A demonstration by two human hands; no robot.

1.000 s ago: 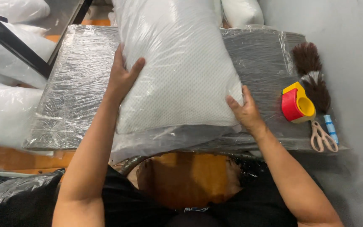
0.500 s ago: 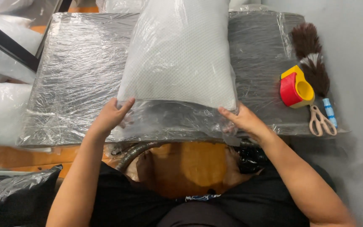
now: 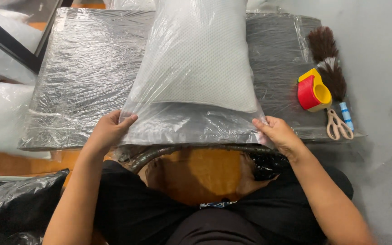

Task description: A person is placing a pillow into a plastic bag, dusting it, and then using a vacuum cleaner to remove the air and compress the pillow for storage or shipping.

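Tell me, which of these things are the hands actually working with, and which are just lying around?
In hand:
- clear plastic bag, gripped at its open end by left hand and right hand
- white pillow inside it
- wrapped table underneath

Lying about:
- tape dispenser
- feather duster
- scissors
- black bag

Pillows in clear bags on the table: one (image 3: 196, 72)
Hands: two, left (image 3: 107, 131) and right (image 3: 280, 134)
Tape dispensers: one, red and yellow (image 3: 313, 90)
Scissors: one pair (image 3: 338, 124)
Feather dusters: one (image 3: 327, 61)
Wrapped tables: one (image 3: 82, 77)
Black bags: one (image 3: 10, 204)
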